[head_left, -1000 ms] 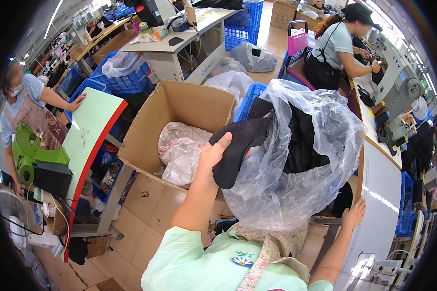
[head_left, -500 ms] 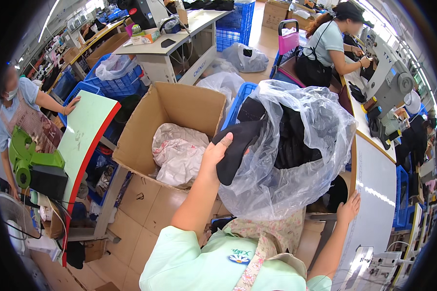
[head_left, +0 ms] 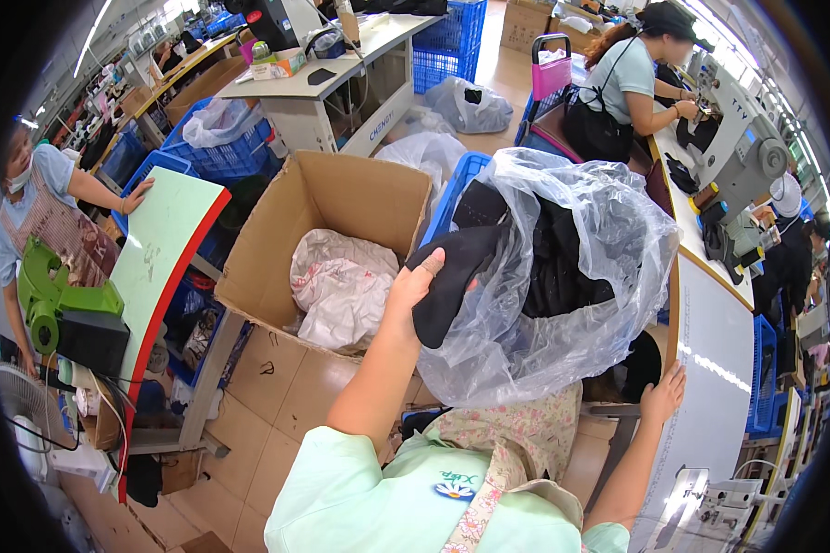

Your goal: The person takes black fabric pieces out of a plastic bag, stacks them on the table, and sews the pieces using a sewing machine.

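My left hand [head_left: 419,284] is closed round a flat black fabric piece [head_left: 459,267], thumb on top. The piece hangs at the near left edge of a large clear plastic bag [head_left: 618,198], which lines a blue crate [head_left: 454,195]. More black fabric [head_left: 563,263] lies inside the open bag. My right hand [head_left: 662,396] rests with its fingers stretched out on the left edge of a grey-topped table [head_left: 715,355], holding nothing.
Left of the bag stands an open cardboard box [head_left: 249,267] with a crumpled white sack [head_left: 341,281] in it. A person [head_left: 55,198] touches a red-edged table [head_left: 171,217] at far left. Another person [head_left: 632,88] sits by a sewing machine [head_left: 742,138] at upper right.
My two hands keep their places and the black fabric piece stays in my left hand. At upper right, the seated person's hands have shifted slightly by the sewing machine.
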`<state>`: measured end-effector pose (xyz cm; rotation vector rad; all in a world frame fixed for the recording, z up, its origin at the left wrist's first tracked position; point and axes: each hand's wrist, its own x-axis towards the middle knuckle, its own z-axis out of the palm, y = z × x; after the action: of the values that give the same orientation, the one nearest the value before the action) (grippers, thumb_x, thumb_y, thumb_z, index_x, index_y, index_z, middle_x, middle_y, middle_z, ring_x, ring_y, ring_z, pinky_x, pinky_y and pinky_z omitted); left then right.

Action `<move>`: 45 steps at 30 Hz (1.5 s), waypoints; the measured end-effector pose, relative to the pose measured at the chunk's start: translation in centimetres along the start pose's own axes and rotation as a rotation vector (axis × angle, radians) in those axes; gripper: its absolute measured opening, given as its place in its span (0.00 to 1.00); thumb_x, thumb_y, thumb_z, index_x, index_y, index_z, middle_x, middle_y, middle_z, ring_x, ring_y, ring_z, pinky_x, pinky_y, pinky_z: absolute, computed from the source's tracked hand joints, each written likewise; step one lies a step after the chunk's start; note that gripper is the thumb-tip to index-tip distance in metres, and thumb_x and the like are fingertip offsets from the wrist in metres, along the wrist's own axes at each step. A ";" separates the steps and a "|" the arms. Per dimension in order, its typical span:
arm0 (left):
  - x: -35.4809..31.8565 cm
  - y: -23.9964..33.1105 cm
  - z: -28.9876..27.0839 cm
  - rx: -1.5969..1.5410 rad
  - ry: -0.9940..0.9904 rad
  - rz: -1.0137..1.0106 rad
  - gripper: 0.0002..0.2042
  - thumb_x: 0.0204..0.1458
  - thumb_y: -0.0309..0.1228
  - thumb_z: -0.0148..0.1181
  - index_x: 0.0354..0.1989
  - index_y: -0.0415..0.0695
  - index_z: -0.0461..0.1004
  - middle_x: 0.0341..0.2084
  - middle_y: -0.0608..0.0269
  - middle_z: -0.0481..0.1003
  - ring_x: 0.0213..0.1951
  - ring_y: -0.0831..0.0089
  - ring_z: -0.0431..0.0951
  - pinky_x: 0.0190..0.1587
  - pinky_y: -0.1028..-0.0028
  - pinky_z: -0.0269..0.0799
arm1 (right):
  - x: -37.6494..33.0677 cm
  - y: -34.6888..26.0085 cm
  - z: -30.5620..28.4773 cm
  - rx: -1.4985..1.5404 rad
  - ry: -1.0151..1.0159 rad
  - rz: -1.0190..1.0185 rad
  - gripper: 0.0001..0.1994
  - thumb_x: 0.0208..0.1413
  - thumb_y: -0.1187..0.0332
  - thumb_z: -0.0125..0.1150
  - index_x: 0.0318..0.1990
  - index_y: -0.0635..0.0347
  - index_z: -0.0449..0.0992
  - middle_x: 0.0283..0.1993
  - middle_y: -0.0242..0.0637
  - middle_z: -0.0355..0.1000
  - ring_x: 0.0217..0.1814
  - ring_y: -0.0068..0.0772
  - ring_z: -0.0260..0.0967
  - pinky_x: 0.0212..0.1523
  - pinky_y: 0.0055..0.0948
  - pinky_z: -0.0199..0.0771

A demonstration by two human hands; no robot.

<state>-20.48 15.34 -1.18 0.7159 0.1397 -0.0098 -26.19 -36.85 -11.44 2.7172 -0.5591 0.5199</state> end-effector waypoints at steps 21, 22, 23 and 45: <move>-0.4 -0.3 1.5 0.056 0.078 0.025 0.19 0.57 0.40 0.56 0.47 0.35 0.72 0.32 0.53 0.78 0.29 0.70 0.80 0.25 0.79 0.73 | 0.1 -0.6 -1.0 0.013 -0.036 0.030 0.40 0.41 0.74 0.57 0.67 0.57 0.52 0.67 0.48 0.53 0.68 0.49 0.51 0.66 0.42 0.51; -0.4 -0.3 1.5 0.058 0.075 0.019 0.19 0.57 0.40 0.56 0.47 0.35 0.72 0.32 0.53 0.78 0.29 0.70 0.80 0.25 0.79 0.73 | 0.1 -0.6 -1.1 0.013 -0.042 0.027 0.40 0.41 0.74 0.57 0.67 0.57 0.52 0.68 0.48 0.53 0.68 0.49 0.51 0.66 0.42 0.51; -0.4 -0.2 1.4 0.099 0.060 0.020 0.18 0.57 0.40 0.55 0.46 0.36 0.72 0.31 0.53 0.78 0.28 0.71 0.79 0.25 0.79 0.73 | 0.0 -0.5 -1.0 0.012 -0.046 0.033 0.40 0.41 0.74 0.57 0.67 0.57 0.52 0.68 0.48 0.53 0.68 0.49 0.51 0.66 0.42 0.51; -1.0 -0.1 2.6 0.211 0.050 -0.013 0.19 0.57 0.42 0.56 0.46 0.38 0.73 0.27 0.55 0.79 0.23 0.76 0.77 0.22 0.82 0.69 | -0.1 -0.4 -0.6 -0.003 -0.027 0.027 0.41 0.41 0.74 0.58 0.67 0.57 0.51 0.68 0.48 0.52 0.69 0.48 0.51 0.66 0.42 0.51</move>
<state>-21.12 13.50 0.85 0.9265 0.1932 -0.0197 -26.28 -36.25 -11.03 2.7211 -0.6031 0.4899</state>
